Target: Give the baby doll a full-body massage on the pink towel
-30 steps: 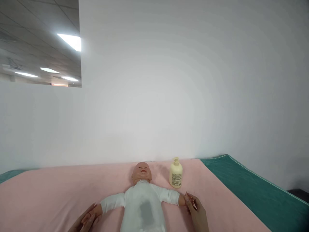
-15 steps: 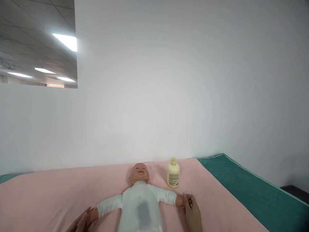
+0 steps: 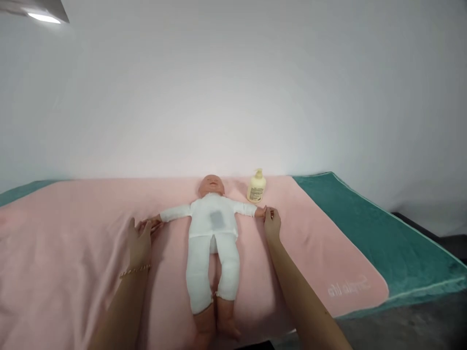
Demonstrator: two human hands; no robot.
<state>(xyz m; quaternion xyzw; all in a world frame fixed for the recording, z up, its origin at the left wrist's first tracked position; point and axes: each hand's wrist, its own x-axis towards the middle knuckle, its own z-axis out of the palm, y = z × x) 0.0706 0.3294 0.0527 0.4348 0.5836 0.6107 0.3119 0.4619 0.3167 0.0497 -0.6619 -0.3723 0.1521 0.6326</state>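
Observation:
A baby doll (image 3: 212, 214) lies on its back on a pink blanket, arms stretched out to both sides. It has a white cloth top and trousers, bare feet and a dark grey patch on its chest. On the left, my left hand (image 3: 139, 240), with a beaded bracelet at the wrist, holds the doll's hand by the fingers. My right hand (image 3: 272, 224) pinches the doll's other hand on the right side. Just beyond that arm stands a pale yellow pump bottle (image 3: 256, 188), upright and apart from my fingers.
The pink blanket (image 3: 310, 262) is wrinkled at the left and bears lettering at its front right corner. Beneath it is a green cover (image 3: 368, 228). A white wall (image 3: 233, 97) rises behind. A dark object (image 3: 255, 345) shows at the bottom edge.
My view has tilted down, so the doll's legs, my forearms and the blanket's front now show. Both hands remain at the doll's hands.

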